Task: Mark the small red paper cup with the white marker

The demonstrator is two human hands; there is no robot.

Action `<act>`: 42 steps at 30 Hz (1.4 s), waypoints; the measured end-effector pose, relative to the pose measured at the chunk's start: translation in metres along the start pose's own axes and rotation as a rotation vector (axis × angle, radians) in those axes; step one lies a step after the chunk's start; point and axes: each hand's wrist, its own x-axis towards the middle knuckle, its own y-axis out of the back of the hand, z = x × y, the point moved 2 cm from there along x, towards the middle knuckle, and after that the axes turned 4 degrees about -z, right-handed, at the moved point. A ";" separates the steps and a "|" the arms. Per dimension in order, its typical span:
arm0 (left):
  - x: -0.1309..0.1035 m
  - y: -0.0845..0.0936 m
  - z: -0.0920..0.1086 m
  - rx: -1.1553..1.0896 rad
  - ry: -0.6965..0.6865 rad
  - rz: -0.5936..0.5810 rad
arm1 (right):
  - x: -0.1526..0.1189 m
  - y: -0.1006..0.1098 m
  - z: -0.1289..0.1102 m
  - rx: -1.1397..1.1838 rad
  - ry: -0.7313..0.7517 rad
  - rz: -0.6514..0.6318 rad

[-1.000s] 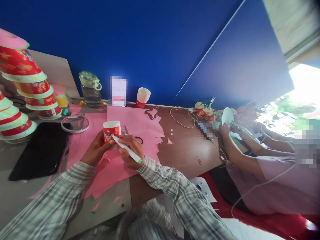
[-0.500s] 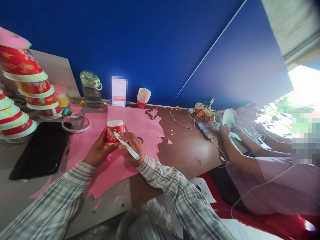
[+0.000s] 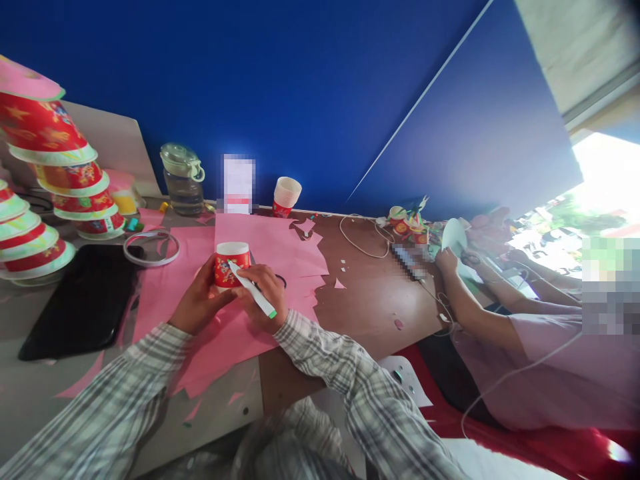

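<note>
A red paper cup (image 3: 233,257) with a white band at its top is held by my left hand (image 3: 200,300), whose fingers close round its left side and base. My right hand (image 3: 264,293) grips a white marker (image 3: 254,291) with a green end. The marker's upper tip meets the printed front of the cup, or comes very near it. Beneath both hands lie overlapping sheets of pink paper (image 3: 280,250) with jagged right edges. Part of a dark loop, perhaps a scissors handle, shows behind my right hand; the rest is hidden.
Stacked red cups (image 3: 75,175) rise on the left, near a black phone (image 3: 75,300) and a roll of tape (image 3: 151,249). Along the blue partition stand a water jug (image 3: 183,183) and nested cups (image 3: 287,195). At right, a co-worker's hand (image 3: 447,260) holds a pale disc.
The marker's green end has dipped slightly left and up, and its tip has shifted a little on the cup. Both hands keep their hold.
</note>
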 end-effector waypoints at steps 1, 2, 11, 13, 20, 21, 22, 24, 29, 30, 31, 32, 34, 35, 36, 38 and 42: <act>0.000 0.000 -0.001 0.005 -0.001 -0.001 | 0.000 0.000 0.000 0.000 -0.005 -0.001; 0.000 0.001 -0.002 0.013 -0.001 0.002 | 0.000 -0.001 0.001 -0.001 -0.011 0.000; 0.002 0.003 -0.004 -0.014 -0.025 0.007 | 0.000 -0.001 -0.001 0.004 0.030 0.018; 0.002 0.003 -0.005 -0.010 -0.020 0.020 | -0.001 0.000 -0.001 0.000 0.045 0.001; 0.003 0.004 -0.005 0.099 0.002 0.040 | 0.000 0.002 -0.001 0.019 0.024 -0.075; 0.004 0.004 -0.005 0.122 0.001 0.035 | 0.000 0.002 -0.001 0.022 0.017 -0.082; 0.004 0.004 -0.005 0.142 0.000 0.023 | 0.001 0.003 -0.001 0.025 0.009 -0.088; 0.003 0.004 -0.005 0.169 -0.003 -0.007 | 0.001 0.003 0.001 0.030 -0.008 -0.098; 0.001 0.003 -0.003 0.191 -0.006 -0.041 | 0.002 0.003 0.004 0.034 -0.068 -0.123; 0.001 0.003 -0.002 0.194 -0.004 -0.036 | 0.002 0.004 0.004 0.036 -0.079 -0.126; 0.001 0.003 -0.001 0.199 -0.003 -0.029 | 0.003 0.004 0.004 0.042 -0.086 -0.128; 0.001 0.002 -0.001 0.203 -0.004 -0.021 | 0.004 0.005 0.003 0.052 -0.088 -0.130; 0.002 0.001 0.000 0.194 -0.009 -0.006 | 0.006 0.006 0.002 0.078 -0.092 -0.139; 0.002 0.000 -0.001 0.174 -0.010 0.001 | 0.007 0.006 0.001 0.092 -0.099 -0.148; 0.003 -0.001 -0.001 0.145 -0.007 0.007 | 0.007 0.007 0.001 0.104 -0.113 -0.156; 0.003 -0.002 -0.004 0.080 0.007 0.014 | 0.008 0.008 0.002 0.129 -0.161 -0.167; 0.004 -0.002 -0.006 0.033 0.039 0.018 | 0.010 0.011 0.004 0.201 -0.264 -0.171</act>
